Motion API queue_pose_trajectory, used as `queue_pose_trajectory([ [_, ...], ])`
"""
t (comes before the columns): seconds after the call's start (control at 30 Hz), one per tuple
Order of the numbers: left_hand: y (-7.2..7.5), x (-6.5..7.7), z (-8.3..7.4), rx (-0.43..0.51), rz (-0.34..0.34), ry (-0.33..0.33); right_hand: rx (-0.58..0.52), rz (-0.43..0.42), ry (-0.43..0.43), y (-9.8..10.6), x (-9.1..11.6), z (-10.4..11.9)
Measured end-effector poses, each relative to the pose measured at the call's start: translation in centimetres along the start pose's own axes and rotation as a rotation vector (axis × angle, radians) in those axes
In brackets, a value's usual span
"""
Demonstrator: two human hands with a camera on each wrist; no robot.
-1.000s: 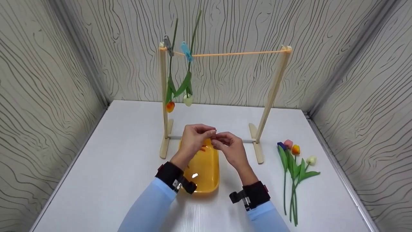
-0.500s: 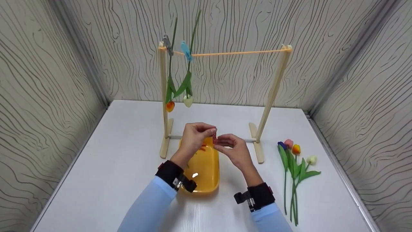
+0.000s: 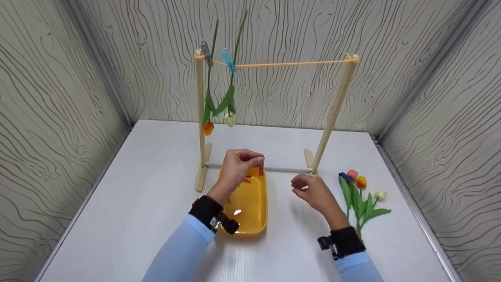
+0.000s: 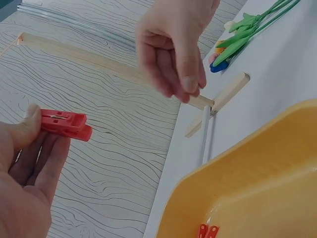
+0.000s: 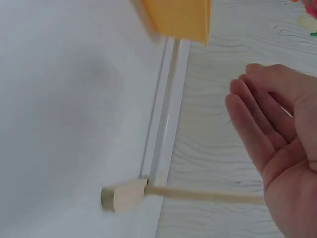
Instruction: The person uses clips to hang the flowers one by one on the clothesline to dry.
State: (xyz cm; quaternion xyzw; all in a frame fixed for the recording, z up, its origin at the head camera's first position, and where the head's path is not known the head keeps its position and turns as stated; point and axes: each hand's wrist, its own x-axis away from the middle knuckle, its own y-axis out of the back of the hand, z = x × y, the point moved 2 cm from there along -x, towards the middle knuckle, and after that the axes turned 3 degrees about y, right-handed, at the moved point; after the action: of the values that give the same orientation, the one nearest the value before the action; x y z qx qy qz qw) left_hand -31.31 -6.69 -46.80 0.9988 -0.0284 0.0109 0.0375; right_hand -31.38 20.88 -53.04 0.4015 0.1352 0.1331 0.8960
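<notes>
Between thumb and fingers, my left hand [image 3: 238,165] pinches a red clothespin [image 4: 64,124] above the far end of a yellow tub [image 3: 247,230]. In the left wrist view its free end points away from the fingertips. My right hand [image 3: 313,190] holds nothing; its fingers are loosely bent, right of the tub and near the rack's right foot. Inside the tub lie small red clothespins [image 4: 208,231]. To the right of my right hand is a bunch of artificial tulips [image 3: 362,205], their lower stems partly hidden behind the wrist strap.
A wooden rack [image 3: 336,113] with an orange string [image 3: 289,64] stands behind the tub. A grey clothespin [image 3: 206,54] and a blue clothespin [image 3: 228,60] hold an orange tulip [image 3: 208,128] and a white tulip [image 3: 229,120] upside down. Patterned walls [image 3: 297,31] enclose the white table [image 3: 156,203].
My right hand has let go of the red clothespin and moved right, toward the tulips. My left hand stays in place, and the clothespin in it now shows.
</notes>
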Motion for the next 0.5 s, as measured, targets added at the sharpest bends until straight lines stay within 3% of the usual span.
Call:
queue_pose_trajectory([
  [0.1, 0.2, -0.1, 0.1, 0.012, 0.002, -0.009, 0.215, 0.093, -0.018, 1.5, 1.5, -2.6],
  [0.2, 0.3, -0.2, 0.2, 0.028, 0.012, -0.011, 0.357, 0.186, -0.116, 3.1, 3.2, -5.4],
  [0.33, 0.3, -0.3, 0.3, 0.036, 0.027, 0.008, 0.395, 0.265, -0.262, 4.7, 5.4, -8.4],
  [0.5, 0.3, -0.3, 0.3, 0.022, 0.026, 0.012, 0.419, 0.273, -0.252, 5.4, 6.4, -10.2],
])
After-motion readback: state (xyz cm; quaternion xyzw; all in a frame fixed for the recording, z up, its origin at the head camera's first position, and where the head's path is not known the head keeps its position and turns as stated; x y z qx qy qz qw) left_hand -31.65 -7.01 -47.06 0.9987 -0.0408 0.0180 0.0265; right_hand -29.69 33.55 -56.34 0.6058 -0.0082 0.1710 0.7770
